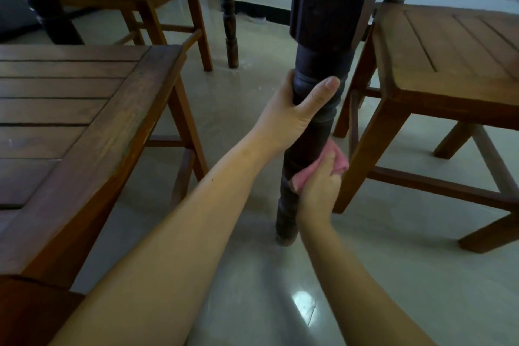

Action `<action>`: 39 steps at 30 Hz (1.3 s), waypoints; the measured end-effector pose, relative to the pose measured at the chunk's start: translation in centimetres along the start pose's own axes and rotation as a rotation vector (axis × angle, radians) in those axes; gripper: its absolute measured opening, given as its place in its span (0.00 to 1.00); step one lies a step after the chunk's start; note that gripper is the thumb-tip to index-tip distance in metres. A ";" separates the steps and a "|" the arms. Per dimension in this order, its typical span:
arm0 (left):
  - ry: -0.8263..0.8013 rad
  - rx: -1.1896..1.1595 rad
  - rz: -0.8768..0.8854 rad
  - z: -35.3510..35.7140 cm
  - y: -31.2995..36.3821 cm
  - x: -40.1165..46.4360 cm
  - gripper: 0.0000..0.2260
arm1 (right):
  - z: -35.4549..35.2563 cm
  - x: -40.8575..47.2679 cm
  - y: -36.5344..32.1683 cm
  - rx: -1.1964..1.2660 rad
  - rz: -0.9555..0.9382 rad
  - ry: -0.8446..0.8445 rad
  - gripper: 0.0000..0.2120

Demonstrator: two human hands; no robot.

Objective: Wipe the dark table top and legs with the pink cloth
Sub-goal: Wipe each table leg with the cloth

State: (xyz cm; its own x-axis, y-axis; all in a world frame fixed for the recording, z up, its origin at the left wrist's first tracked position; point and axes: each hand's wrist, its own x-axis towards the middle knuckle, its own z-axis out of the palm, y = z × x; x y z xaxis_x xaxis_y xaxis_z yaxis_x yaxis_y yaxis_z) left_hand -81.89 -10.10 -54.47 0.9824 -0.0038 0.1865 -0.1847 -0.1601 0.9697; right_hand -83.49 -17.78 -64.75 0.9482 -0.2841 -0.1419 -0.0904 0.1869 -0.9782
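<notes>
Pink cloth (335, 167) sits pressed against the dark table leg (306, 149) in our right hand (318, 191); our left hand (297, 109) grips the leg higher up.

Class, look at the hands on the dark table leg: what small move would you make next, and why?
Probably slide the pink cloth down toward the foot. The right hand presses it against the middle of the near table leg, the left hand grips the leg higher up, and the lower stretch lies bare below the cloth.
</notes>
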 end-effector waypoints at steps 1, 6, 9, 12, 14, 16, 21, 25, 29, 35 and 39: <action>-0.003 -0.008 0.001 0.0 0.0 0.0 0.21 | 0.1 -1.2 0.8 0.004 -0.057 -0.021 0.17; -0.011 -0.002 -0.008 -0.2 0.0 0.1 0.20 | 1.3 -6.2 3.5 -0.036 -0.128 -0.042 0.28; -0.011 -0.009 -0.011 -0.1 0.0 0.1 0.20 | 0.6 -2.1 0.3 -0.012 0.046 0.013 0.19; -0.011 0.005 -0.013 -0.1 0.2 0.1 0.22 | -0.4 1.4 -2.5 -0.014 0.312 -0.053 0.11; -0.016 0.015 -0.026 -0.2 0.1 0.1 0.19 | -0.7 0.7 -2.1 -0.036 0.300 -0.052 0.11; -0.028 0.011 -0.037 -0.3 0.2 0.1 0.15 | -0.6 -2.0 0.6 -0.032 0.077 -0.047 0.17; -0.020 0.031 -0.015 -0.2 0.4 0.0 0.21 | -0.5 -4.5 3.6 0.004 0.094 -0.086 0.15; -0.009 0.052 -0.028 -0.1 0.5 0.0 0.26 | -2.7 2.2 4.1 -0.186 0.356 -0.082 0.16; -0.013 0.037 -0.041 -0.3 0.3 0.0 0.23 | -1.8 -2.7 4.9 -0.080 0.145 -0.105 0.20; 0.021 0.031 -0.025 0.1 0.2 0.1 0.25 | -1.7 0.1 6.1 0.095 0.426 -0.005 0.13; 0.011 0.045 -0.034 -0.1 0.0 0.1 0.23 | -5.2 4.4 10.3 -0.246 0.407 -0.290 0.11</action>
State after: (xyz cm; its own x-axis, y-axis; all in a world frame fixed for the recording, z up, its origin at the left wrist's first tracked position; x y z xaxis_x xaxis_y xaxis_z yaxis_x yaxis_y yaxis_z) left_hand -81.81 -9.99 -54.46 0.9877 0.0128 0.1560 -0.1501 -0.2041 0.9674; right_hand -81.82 -21.99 -76.22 0.8639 0.0424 -0.5018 -0.5020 -0.0078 -0.8649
